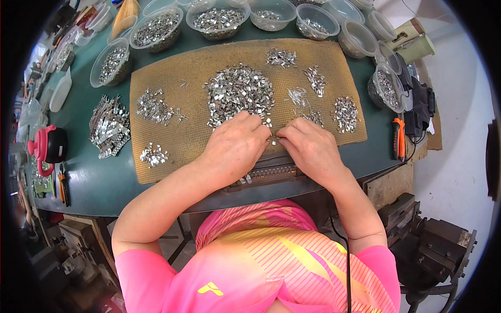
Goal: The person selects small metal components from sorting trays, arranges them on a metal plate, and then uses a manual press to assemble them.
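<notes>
My left hand (237, 145) is closed, its thumb and fingers pinched together at the near edge of a large pile of small silver metal pieces (241, 93). Close beside it, my right hand (312, 150) is closed too, thumb against forefinger. A tiny silver piece (273, 141) shows between the two sets of fingertips; what each pinch holds is too small to make out. Under both wrists, at the table's front edge, a dark slotted metal bar (269, 175) carries a row of small pieces. All this is over a tan textured mat (190, 141).
Smaller piles of metal parts (345, 115) lie around the mat. Clear plastic tubs (216, 20) of parts line the far side. Linked metal strips (109, 128) are heaped at left, near a pink-and-black pot (48, 146) and pliers (63, 185). Orange-handled pliers (398, 139) lie at right.
</notes>
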`<move>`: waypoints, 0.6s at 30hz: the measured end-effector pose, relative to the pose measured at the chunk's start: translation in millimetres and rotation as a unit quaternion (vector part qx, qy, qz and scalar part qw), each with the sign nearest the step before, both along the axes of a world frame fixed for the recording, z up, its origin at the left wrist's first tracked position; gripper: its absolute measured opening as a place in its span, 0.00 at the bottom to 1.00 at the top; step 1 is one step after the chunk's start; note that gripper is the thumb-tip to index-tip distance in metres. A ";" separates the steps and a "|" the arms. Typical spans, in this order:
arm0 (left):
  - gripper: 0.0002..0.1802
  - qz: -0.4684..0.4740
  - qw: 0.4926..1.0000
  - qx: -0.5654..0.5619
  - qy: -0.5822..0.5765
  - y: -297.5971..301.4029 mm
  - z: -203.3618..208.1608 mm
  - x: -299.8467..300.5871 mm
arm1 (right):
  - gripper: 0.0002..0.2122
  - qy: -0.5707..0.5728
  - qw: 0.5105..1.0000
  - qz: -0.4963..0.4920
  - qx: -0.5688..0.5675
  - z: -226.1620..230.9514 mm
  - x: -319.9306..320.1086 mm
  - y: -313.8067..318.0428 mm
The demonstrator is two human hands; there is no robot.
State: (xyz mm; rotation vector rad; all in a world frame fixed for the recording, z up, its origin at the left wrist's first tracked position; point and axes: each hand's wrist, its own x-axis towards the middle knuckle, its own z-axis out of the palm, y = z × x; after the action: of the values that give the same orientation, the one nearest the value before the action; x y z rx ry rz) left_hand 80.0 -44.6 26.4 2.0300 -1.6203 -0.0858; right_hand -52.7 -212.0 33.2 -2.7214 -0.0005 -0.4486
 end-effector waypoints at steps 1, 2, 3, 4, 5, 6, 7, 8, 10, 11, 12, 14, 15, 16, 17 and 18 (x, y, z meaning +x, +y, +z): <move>0.08 0.001 1.000 -0.010 0.009 1.2 2.4 -0.5 | 0.04 0.000 1.000 -0.004 -0.029 -0.8 -0.2 1.5; 0.08 0.002 1.000 -0.019 0.018 2.7 5.0 -0.9 | 0.04 0.000 1.000 -0.005 -0.028 -1.2 -0.8 1.5; 0.08 0.001 1.000 -0.018 0.018 4.9 7.5 -1.2 | 0.06 0.017 0.999 -0.003 -0.031 -1.5 -1.0 1.1; 0.07 0.007 0.999 -0.023 0.030 8.0 10.3 -0.7 | 0.07 0.033 0.999 -0.002 -0.034 -1.7 -0.6 0.7; 0.07 0.012 0.999 -0.027 0.043 11.3 12.7 -0.2 | 0.07 0.033 0.999 -0.002 -0.032 -1.0 -0.8 -0.6; 0.07 0.012 0.999 -0.026 0.044 15.1 14.2 0.2 | 0.07 0.024 1.000 0.012 -0.015 0.8 -1.5 -3.0; 0.07 0.028 0.997 -0.030 0.069 20.1 14.7 -0.2 | 0.07 0.016 0.999 0.028 0.003 2.5 -3.3 -4.6; 0.07 0.044 0.994 -0.034 0.094 24.6 15.4 -0.6 | 0.07 0.019 0.999 0.029 0.006 4.5 -5.7 -5.6; 0.07 0.054 0.992 -0.031 0.110 32.7 22.8 -2.6 | 0.07 0.005 0.998 0.049 0.048 9.8 -12.9 -6.6; 0.07 0.065 0.990 -0.030 0.123 37.1 24.2 -4.9 | 0.07 0.010 0.997 0.050 0.051 12.2 -17.4 -7.2; 0.07 0.076 0.988 -0.031 0.131 41.9 22.8 -7.8 | 0.06 0.014 0.995 0.070 0.075 14.5 -22.1 -8.0; 0.07 0.087 0.985 -0.030 0.145 48.5 20.4 -11.2 | 0.06 0.018 0.991 0.090 0.097 17.9 -29.2 -10.3; 0.07 0.097 0.982 -0.031 0.157 50.9 19.2 -13.1 | 0.07 0.033 0.990 0.096 0.099 19.2 -33.7 -10.5; 0.07 0.097 0.982 -0.030 0.158 52.6 18.0 -14.6 | 0.08 0.047 0.989 0.102 0.101 19.6 -36.6 -10.0; 0.07 0.106 0.980 -0.035 0.166 54.0 16.8 -16.0 | 0.08 0.048 0.988 0.102 0.102 19.4 -38.0 -8.7; 0.07 0.114 0.977 -0.040 0.175 55.1 16.2 -17.1 | 0.08 0.044 0.990 0.102 0.092 19.0 -38.9 -7.4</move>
State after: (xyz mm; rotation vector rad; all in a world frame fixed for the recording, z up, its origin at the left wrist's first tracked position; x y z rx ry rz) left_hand 62.9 10.5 42.6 1.9919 -1.1517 -0.2720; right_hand -91.7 -219.3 52.1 -2.5247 -0.2014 -0.2560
